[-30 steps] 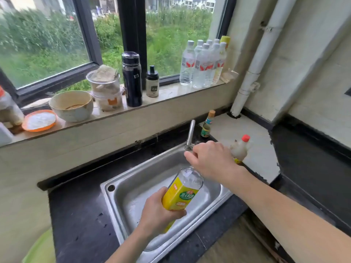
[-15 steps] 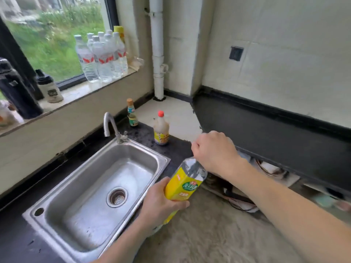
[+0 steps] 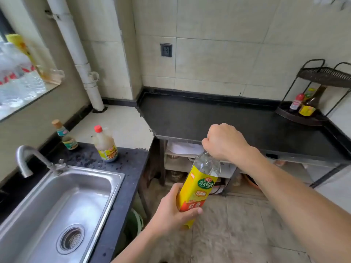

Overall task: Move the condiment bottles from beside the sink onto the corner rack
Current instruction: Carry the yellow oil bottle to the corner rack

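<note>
A person holds a yellow-labelled bottle (image 3: 199, 188) tilted above the floor, left hand (image 3: 171, 211) wrapped round its lower body, right hand (image 3: 224, 143) clenched over its neck, apparently on the hidden cap. At ten o'clock, a red-capped bottle (image 3: 106, 145) and a small brown-capped bottle (image 3: 65, 136) stand on the bench (image 3: 131, 164) beside the sink (image 3: 106, 188). The corner rack (image 3: 326, 75), at two o'clock, holds other bottles (image 3: 306, 108) on its lower tier.

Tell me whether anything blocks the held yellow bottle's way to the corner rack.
Nothing visible does: only black counter lies between the yellow bottle and the corner rack. Bottles already stand on its lower shelf.
</note>
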`<action>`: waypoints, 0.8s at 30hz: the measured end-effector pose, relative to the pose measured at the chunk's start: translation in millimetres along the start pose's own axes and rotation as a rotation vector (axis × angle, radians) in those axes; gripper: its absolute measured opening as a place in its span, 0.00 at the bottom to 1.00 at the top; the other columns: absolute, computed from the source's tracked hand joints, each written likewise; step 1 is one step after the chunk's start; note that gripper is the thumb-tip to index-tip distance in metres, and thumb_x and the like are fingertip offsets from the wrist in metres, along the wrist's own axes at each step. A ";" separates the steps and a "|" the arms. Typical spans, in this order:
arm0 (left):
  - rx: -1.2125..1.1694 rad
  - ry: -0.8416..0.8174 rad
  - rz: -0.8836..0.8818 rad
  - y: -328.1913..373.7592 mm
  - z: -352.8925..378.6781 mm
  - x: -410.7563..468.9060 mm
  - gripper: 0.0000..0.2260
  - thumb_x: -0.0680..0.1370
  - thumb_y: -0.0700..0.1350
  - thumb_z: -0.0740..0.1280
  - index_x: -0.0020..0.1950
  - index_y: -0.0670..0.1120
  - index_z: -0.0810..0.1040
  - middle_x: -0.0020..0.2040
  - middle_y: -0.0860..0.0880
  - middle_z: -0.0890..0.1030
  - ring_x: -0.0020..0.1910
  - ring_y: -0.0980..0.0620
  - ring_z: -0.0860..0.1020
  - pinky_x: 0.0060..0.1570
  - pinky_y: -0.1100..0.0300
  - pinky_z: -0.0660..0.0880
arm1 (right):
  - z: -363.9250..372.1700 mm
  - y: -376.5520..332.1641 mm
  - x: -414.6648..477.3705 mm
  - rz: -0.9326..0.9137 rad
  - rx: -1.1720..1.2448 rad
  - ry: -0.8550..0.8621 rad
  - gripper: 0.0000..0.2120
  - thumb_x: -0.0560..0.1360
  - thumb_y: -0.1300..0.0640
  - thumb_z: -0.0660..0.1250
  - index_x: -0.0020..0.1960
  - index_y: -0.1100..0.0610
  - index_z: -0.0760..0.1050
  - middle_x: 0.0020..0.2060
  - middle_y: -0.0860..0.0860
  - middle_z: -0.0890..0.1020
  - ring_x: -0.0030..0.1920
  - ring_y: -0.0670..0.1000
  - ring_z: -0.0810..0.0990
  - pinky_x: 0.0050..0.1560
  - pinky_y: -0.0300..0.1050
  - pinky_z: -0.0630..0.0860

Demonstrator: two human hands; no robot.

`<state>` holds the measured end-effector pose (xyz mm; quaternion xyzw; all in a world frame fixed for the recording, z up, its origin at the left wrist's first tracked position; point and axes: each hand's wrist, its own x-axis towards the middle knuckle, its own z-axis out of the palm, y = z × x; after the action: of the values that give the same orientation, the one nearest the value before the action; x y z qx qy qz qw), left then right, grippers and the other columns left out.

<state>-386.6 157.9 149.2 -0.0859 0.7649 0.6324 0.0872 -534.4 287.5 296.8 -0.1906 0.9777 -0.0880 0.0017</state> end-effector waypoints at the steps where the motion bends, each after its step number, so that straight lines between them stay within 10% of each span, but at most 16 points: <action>1: -0.031 -0.048 -0.009 -2.6 -2.1 7.6 0.24 0.65 0.55 0.80 0.55 0.54 0.74 0.46 0.51 0.83 0.42 0.54 0.82 0.40 0.47 0.83 | -2.9 7.7 6.2 0.023 0.000 0.014 0.15 0.75 0.56 0.61 0.31 0.57 0.63 0.31 0.52 0.69 0.30 0.52 0.67 0.28 0.44 0.59; 7: -0.182 -0.251 -0.021 15.5 -19.3 67.1 0.18 0.73 0.40 0.74 0.60 0.42 0.72 0.50 0.47 0.83 0.45 0.54 0.83 0.42 0.56 0.82 | -17.5 38.3 53.2 0.174 0.201 0.096 0.18 0.74 0.50 0.64 0.29 0.59 0.69 0.26 0.53 0.75 0.28 0.56 0.74 0.28 0.43 0.67; 13: -0.274 -0.385 -0.007 51.2 -20.4 129.6 0.21 0.72 0.45 0.75 0.62 0.45 0.74 0.54 0.47 0.85 0.51 0.52 0.83 0.48 0.59 0.80 | 8.9 71.5 38.4 0.331 1.072 0.195 0.24 0.69 0.43 0.74 0.61 0.51 0.75 0.43 0.50 0.86 0.44 0.47 0.85 0.41 0.47 0.80; 24: -0.243 -0.635 0.040 110.8 82.5 219.5 0.21 0.72 0.45 0.73 0.63 0.43 0.75 0.53 0.46 0.84 0.50 0.52 0.83 0.48 0.62 0.79 | 38.7 170.6 15.9 0.458 1.336 0.263 0.23 0.64 0.55 0.77 0.57 0.59 0.78 0.51 0.54 0.86 0.52 0.54 0.84 0.53 0.48 0.81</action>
<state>-624.3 254.9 186.4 0.1206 0.6201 0.7157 0.2979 -611.2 430.5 229.7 0.0732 0.7223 -0.6874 0.0185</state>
